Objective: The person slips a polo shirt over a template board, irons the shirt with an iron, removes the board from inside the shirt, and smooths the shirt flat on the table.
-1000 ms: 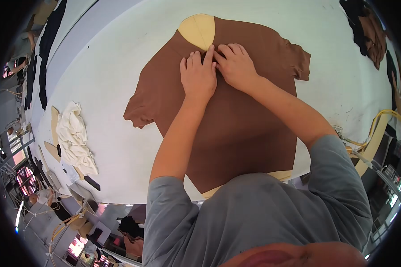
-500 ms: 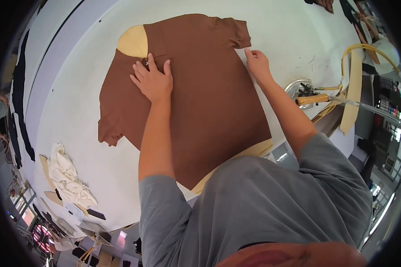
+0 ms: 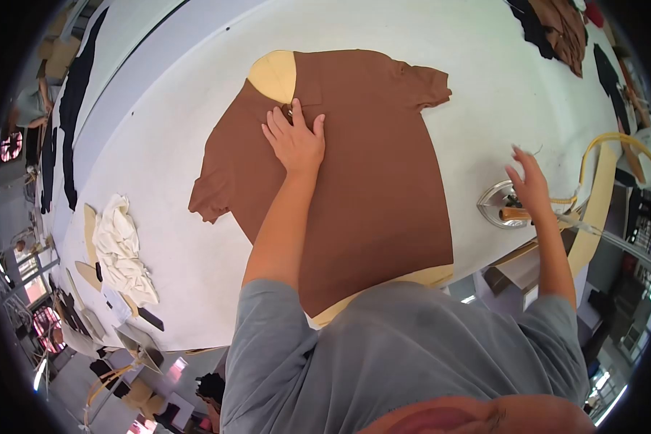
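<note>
A brown short-sleeved polo shirt (image 3: 376, 181) lies spread on the white table, with a yellow board (image 3: 273, 76) showing at its neck and along its hem. My left hand (image 3: 296, 145) rests flat on the shirt just below the collar opening, fingers spread. Over at the right, my right hand (image 3: 529, 181) hovers above the steam iron (image 3: 498, 204), its fingers apart and holding nothing. The iron has a wooden handle (image 3: 515, 215), and a yellow hose runs from it.
Crumpled white cloth (image 3: 119, 249) lies on the table's left side, near a dark phone-like object (image 3: 150, 319). Brown and black garments (image 3: 557, 32) are heaped at the far right. A yellow hose (image 3: 593, 145) arches by the right edge. Another person (image 3: 32, 105) stands at far left.
My right hand has left the shirt's sleeve side and swung right to the iron, its fingers opening. My left hand stays by the collar. The whole view has shifted.
</note>
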Action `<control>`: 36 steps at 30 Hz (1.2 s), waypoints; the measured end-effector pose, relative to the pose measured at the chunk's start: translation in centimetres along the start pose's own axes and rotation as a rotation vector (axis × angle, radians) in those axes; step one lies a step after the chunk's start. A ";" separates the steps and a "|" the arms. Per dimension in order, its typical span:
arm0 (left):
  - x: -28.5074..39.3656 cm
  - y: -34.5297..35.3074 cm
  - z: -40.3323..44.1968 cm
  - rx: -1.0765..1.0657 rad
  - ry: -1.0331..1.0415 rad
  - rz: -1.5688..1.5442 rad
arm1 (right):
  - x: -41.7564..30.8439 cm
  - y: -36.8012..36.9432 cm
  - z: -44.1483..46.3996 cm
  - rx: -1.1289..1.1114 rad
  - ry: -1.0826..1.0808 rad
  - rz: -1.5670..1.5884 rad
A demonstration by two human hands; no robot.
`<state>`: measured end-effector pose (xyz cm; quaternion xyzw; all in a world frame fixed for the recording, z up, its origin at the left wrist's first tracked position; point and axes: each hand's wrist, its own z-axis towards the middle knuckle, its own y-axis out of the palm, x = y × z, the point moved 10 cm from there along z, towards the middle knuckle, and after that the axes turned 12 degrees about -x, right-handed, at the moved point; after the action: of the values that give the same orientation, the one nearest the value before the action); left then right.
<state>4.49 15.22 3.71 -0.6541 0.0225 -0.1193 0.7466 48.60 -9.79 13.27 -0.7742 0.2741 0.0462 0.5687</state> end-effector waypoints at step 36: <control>0.6 -0.3 -0.3 0.087 0.003 -0.112 | -52.3 13.1 26.6 -0.231 -0.727 -0.361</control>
<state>4.96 14.79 4.00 -0.6211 -0.0182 -0.1626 0.7665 4.50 31.15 12.83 -0.8017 -0.0914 0.2461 0.5369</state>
